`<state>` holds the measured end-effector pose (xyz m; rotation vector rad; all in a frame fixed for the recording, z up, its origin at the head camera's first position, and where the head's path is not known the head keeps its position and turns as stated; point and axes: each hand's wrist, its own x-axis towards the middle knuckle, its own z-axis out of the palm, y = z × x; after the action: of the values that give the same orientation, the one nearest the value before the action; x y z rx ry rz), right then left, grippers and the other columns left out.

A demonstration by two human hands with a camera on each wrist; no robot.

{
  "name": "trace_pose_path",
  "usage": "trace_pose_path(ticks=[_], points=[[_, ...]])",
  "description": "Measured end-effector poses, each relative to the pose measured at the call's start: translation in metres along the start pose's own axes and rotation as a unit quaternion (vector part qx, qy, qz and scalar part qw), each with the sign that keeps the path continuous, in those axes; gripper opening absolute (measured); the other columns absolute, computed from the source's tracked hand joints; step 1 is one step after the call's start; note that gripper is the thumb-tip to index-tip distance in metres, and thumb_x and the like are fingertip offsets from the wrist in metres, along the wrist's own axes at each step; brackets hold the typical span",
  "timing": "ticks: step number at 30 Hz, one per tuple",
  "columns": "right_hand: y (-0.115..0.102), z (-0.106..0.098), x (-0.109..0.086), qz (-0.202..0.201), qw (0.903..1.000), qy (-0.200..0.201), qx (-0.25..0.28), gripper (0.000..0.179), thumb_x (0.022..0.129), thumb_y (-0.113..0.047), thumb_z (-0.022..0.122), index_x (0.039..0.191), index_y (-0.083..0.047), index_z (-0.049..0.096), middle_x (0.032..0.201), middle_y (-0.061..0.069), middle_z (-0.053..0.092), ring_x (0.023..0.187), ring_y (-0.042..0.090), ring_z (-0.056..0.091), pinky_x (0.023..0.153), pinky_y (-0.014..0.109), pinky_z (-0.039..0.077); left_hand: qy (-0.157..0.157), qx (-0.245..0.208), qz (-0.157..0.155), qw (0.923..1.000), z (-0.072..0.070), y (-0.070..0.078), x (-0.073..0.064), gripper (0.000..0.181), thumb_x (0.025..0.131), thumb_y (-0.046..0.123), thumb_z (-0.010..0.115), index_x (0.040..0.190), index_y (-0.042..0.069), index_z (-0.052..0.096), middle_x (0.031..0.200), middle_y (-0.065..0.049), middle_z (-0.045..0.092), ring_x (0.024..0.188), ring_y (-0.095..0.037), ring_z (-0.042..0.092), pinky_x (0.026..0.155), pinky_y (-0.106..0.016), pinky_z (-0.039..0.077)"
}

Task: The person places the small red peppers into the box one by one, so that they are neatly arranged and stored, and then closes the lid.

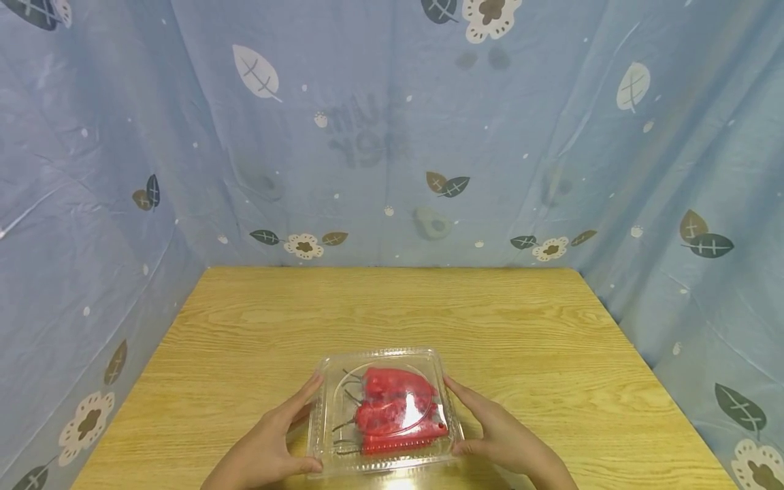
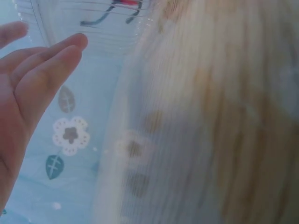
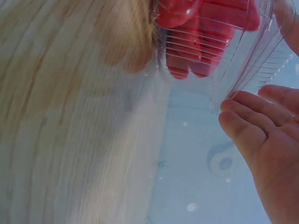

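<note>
A clear plastic clamshell box [image 1: 331, 463] with ribbed sides sits at the front middle of the table, its lid down. Several red peppers [image 1: 392, 415] with dark thin stems lie inside, stems toward the left. My left hand [image 1: 269, 442] holds the box's left side, thumb at the near corner and fingers farther back along the rim. On the opposite side, my right hand [image 1: 505, 435] holds the rim the same way. The right wrist view shows its fingertips [image 3: 229, 105] against the rim. Whether the box's base touches the table is hard to tell.
The light wooden table [image 1: 392, 306] reaches back to a blue patterned curtain [image 1: 392, 170], which also hangs along the left and right sides. Wood surface stretches behind and on both sides of the box.
</note>
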<state>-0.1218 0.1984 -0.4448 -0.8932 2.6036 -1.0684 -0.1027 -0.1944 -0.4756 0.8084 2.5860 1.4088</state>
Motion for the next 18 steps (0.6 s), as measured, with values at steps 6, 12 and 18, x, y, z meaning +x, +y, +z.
trace_pose_path(ticks=[6,12,18], points=[[0.0021,0.0011,0.002,0.006,1.0,-0.005,0.005,0.094,0.078,-0.042,0.071,0.153,-0.018,0.018,0.152,0.02,0.03,0.133,0.044,0.036,0.102,0.064,0.035,-0.014,-0.06,0.019,0.9979,0.001,-0.004,-0.0001,0.115,0.069,0.027,0.084,0.154,0.015,0.008,0.16,-0.014,0.008,0.133,-0.014,0.037,0.105,-0.014,0.038],[0.0011,0.0013,0.0022,0.022,0.9998,0.002,-0.002,0.096,0.077,-0.042,0.073,0.153,-0.019,0.019,0.152,0.014,0.031,0.135,0.038,0.036,0.104,0.061,0.036,-0.018,-0.078,0.005,0.9968,0.0005,-0.0057,-0.001,0.115,0.069,0.028,0.083,0.154,0.017,0.006,0.159,-0.016,0.009,0.133,-0.015,0.036,0.103,-0.013,0.039],[0.0012,-0.002,0.0039,0.017,0.9997,0.007,-0.018,0.098,0.076,-0.048,0.071,0.152,-0.018,0.02,0.152,0.012,0.032,0.135,0.035,0.038,0.105,0.058,0.036,-0.018,-0.066,-0.007,0.9976,-0.0012,-0.0045,0.0005,0.116,0.068,0.03,0.082,0.154,0.019,0.005,0.158,-0.017,0.012,0.132,-0.011,0.037,0.104,-0.016,0.041]])
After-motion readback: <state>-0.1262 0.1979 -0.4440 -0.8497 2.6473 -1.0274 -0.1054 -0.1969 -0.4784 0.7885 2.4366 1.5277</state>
